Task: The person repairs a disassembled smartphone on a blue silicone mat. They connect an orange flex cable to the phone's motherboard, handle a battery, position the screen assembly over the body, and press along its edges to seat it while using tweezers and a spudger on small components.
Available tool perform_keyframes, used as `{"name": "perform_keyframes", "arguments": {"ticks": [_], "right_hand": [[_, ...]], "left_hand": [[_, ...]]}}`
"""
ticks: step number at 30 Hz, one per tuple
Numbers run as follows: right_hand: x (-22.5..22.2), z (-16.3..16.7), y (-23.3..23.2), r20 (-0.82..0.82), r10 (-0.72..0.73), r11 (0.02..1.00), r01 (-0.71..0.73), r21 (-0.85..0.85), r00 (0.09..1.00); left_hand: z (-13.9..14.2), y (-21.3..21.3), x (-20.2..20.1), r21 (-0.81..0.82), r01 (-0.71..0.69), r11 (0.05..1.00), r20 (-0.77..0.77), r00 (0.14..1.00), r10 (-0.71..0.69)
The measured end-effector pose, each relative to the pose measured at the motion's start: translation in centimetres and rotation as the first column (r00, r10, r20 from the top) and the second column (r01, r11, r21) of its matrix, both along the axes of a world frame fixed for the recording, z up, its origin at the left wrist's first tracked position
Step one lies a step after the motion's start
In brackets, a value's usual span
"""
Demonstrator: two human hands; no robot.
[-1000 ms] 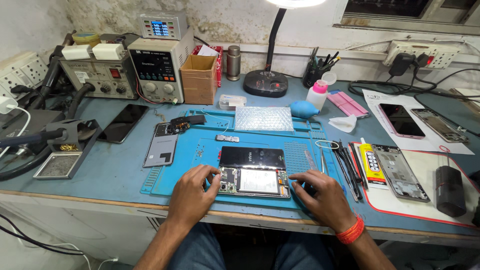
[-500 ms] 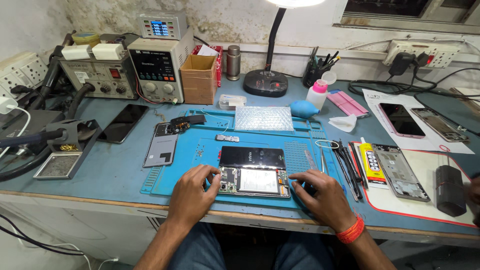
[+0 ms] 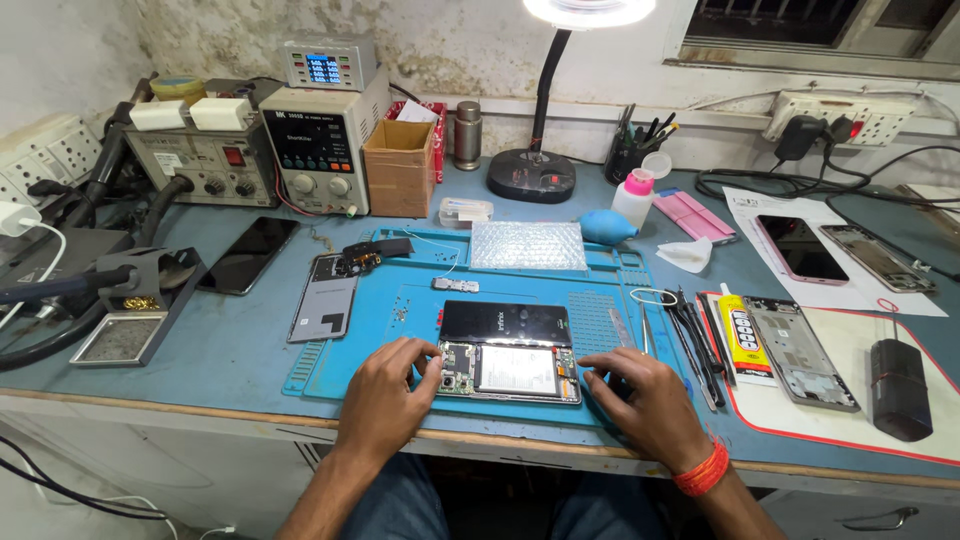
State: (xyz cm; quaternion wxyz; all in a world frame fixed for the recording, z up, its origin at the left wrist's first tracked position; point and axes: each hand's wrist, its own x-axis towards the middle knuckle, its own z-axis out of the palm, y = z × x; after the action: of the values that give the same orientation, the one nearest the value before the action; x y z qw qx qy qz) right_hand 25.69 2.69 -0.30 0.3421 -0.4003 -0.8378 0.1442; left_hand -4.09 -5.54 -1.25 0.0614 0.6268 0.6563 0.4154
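Note:
An opened phone point(image 3: 512, 372) with its circuit boards and white battery showing lies on a blue work mat point(image 3: 400, 305). My left hand point(image 3: 388, 400) rests at its left end, fingers touching the board there. My right hand point(image 3: 640, 395), with an orange band at the wrist, lies flat at the phone's right end, fingertips at its edge. A black phone back cover point(image 3: 506, 322) lies just behind the opened phone.
Around the mat lie a grey back panel point(image 3: 324, 310), a dark phone point(image 3: 248, 255), bubble wrap point(image 3: 528, 245), tweezers and tools point(image 3: 690, 325), a glue tube point(image 3: 742, 335) and a phone frame point(image 3: 800, 350). A power supply point(image 3: 322, 150), cardboard box point(image 3: 400, 165) and lamp base point(image 3: 530, 175) stand behind.

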Motion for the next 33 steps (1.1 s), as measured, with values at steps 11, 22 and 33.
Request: {"name": "perform_keyframes", "arguments": {"ticks": [11,22,33], "right_hand": [[0.01,-0.09,0.12,0.011,-0.027,0.999,0.028,-0.034,1.0],[0.29,-0.67,0.52,0.083,0.054,0.997,-0.059,0.059,0.995],[0.21,-0.67,0.43,0.2,0.098,0.986,-0.122,0.111,0.975]], "left_hand": [[-0.08,0.06,-0.05,0.011,0.008,1.0,0.005,1.0,-0.008],[-0.18,0.06,-0.02,-0.017,-0.007,1.0,-0.009,1.0,0.007],[-0.09,-0.05,0.01,0.009,0.001,1.0,-0.006,1.0,-0.001]]}}
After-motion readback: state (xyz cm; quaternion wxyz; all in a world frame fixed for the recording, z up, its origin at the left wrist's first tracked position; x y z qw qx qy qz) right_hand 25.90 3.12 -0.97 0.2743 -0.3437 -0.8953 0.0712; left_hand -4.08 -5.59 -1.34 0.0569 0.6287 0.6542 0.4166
